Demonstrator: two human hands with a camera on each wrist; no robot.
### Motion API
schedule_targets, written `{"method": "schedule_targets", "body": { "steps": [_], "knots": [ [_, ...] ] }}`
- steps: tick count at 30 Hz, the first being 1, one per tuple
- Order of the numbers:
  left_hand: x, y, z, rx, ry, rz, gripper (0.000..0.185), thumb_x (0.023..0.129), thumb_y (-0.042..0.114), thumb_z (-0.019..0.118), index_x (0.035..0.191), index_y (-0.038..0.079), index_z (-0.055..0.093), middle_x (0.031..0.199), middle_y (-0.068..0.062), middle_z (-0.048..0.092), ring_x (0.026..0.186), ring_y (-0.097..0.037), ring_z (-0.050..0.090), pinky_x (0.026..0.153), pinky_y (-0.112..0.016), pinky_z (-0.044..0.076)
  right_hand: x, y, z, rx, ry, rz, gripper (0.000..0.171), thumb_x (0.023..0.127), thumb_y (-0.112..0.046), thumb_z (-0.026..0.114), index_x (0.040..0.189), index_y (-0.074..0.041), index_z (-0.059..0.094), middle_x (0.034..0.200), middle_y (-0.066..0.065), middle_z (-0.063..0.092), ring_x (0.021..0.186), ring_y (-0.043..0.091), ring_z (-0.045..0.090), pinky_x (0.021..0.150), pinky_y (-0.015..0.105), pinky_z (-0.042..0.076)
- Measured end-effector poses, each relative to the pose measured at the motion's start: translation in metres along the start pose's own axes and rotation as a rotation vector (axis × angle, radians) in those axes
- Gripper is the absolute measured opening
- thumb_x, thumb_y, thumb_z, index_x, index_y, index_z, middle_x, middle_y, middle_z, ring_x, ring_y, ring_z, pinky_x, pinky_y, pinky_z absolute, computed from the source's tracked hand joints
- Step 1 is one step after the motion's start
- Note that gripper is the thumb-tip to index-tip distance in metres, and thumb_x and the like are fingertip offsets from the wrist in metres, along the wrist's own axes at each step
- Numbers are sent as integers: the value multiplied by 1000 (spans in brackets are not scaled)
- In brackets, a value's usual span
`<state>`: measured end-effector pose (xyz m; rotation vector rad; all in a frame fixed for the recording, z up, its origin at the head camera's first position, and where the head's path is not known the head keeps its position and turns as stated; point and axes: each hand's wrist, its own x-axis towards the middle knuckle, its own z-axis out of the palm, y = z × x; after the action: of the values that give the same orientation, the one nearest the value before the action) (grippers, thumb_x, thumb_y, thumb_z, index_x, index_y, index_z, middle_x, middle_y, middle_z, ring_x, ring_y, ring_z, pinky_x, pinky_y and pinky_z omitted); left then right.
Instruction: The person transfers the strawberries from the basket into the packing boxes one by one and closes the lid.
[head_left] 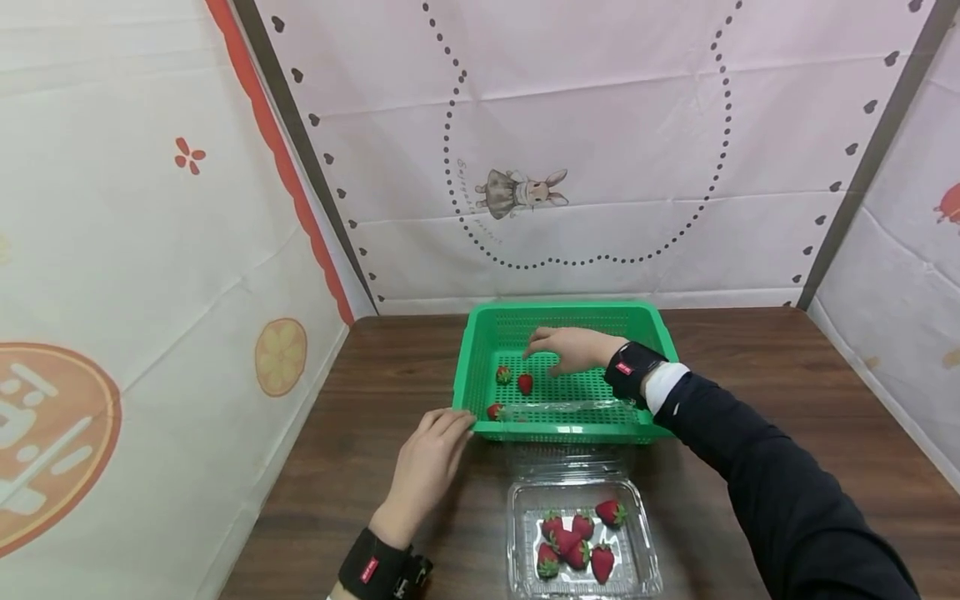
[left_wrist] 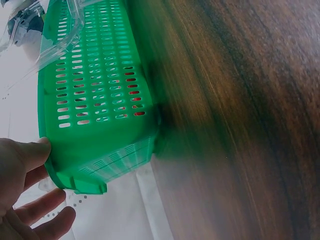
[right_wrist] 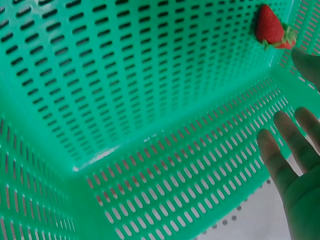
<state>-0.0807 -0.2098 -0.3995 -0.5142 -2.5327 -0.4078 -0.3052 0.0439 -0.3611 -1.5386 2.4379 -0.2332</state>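
Observation:
A green perforated basket (head_left: 652, 333) stands on the table, with a few strawberries (head_left: 525, 383) at its left side. My left hand (head_left: 433, 454) grips the basket's front left corner, its thumb (left_wrist: 35, 151) against the rim. Inside the basket my right hand (head_left: 573, 348) hovers with fingers apart and holds nothing. In the right wrist view a red strawberry (right_wrist: 269, 25) lies beyond the thumb, apart from it, with another partly hidden by leaves. Before the basket sits a clear plastic clamshell (head_left: 648, 550) holding several strawberries (head_left: 602, 563); its raised lid (head_left: 562, 407) reaches over the basket's front rim.
The dark wooden tabletop (head_left: 720, 333) extends to both sides of the basket. Printed white cloth walls (head_left: 600, 133) enclose the back and both sides. The basket's far wall stands close to the table's back edge.

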Motion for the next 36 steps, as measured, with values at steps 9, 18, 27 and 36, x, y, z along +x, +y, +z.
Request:
{"method": "schedule_targets", "body": {
  "steps": [9, 18, 27, 36],
  "knots": [
    [2, 1, 0, -7, 13, -6, 22, 93, 10, 73, 115, 9, 74, 116, -4, 71, 113, -25, 61, 90, -39, 56, 5, 6, 14, 40, -8, 3, 58, 93, -16, 75, 146, -13, 54, 153, 20, 42, 137, 37, 45, 106, 48, 45],
    [1, 1, 0, -10, -13, -20, 21, 96, 12, 70, 117, 9, 73, 119, -5, 70, 114, -25, 60, 92, -39, 55, 7, 9, 31, 61, -40, -11, 59, 93, -14, 75, 147, -14, 53, 154, 21, 40, 135, 38, 47, 105, 48, 46],
    [1, -2, 2, -8, -7, -23, 22, 96, 12, 70, 118, 10, 73, 120, -4, 70, 115, -24, 60, 91, -38, 56, 14, 8, 41, 84, -38, -17, 61, 88, -14, 79, 143, -13, 54, 147, 14, 48, 131, 34, 51, 106, 47, 46],
    [-1, -1, 1, -16, -10, -31, 21, 97, 13, 69, 118, 11, 73, 120, -3, 70, 116, -24, 60, 91, -38, 56, 20, 4, 46, 111, -13, -47, 44, 87, -18, 80, 125, -9, 60, 121, 5, 64, 114, 23, 61, 98, 38, 51]
  ]
}}
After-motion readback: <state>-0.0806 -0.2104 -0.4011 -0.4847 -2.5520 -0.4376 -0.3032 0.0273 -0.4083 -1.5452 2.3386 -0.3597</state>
